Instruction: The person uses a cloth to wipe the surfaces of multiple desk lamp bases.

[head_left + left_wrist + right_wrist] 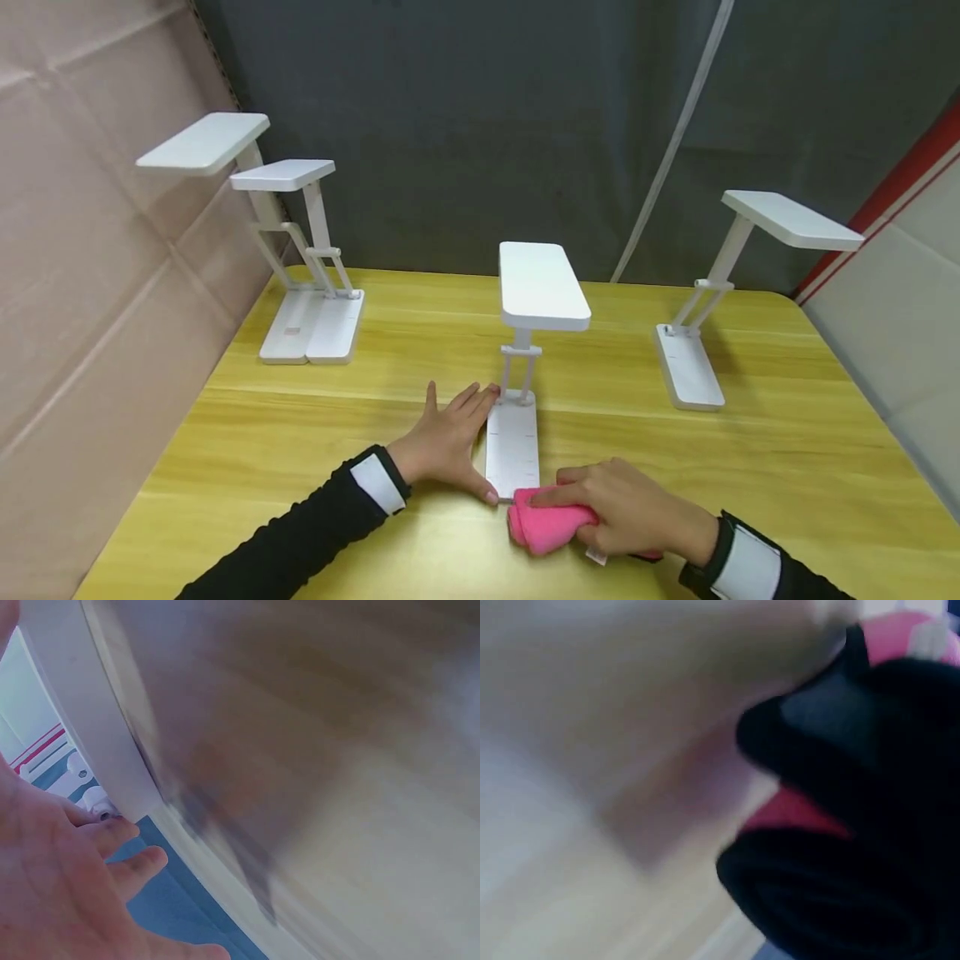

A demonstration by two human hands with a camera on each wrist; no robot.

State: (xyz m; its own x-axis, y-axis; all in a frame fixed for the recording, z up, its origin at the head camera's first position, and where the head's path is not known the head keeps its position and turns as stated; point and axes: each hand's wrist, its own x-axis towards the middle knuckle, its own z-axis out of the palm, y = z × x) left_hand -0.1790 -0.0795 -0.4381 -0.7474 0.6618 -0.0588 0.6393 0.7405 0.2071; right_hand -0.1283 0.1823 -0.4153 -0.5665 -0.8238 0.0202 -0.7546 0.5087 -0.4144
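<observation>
A white folding desk lamp (543, 287) stands upright in the middle of the table. My left hand (446, 450) lies along the left side of its base (512, 442), fingers spread, with the fingertips at the hinge end and the thumb at the near corner. In the left wrist view the same palm (60, 877) is beside the white base edge (97, 712). Bunched in my right hand (626, 504) is a pink cloth (547, 527), pressed at the base's near end. Dark, blurred shapes cover much of the cloth (900, 634) in the right wrist view.
Two more white lamps stand side by side at the far left, the taller one (206, 143) behind the shorter (285, 175). Another lamp (791, 219) stands at the right. A grey curtain (450, 142) hangs behind the wooden table (600, 375).
</observation>
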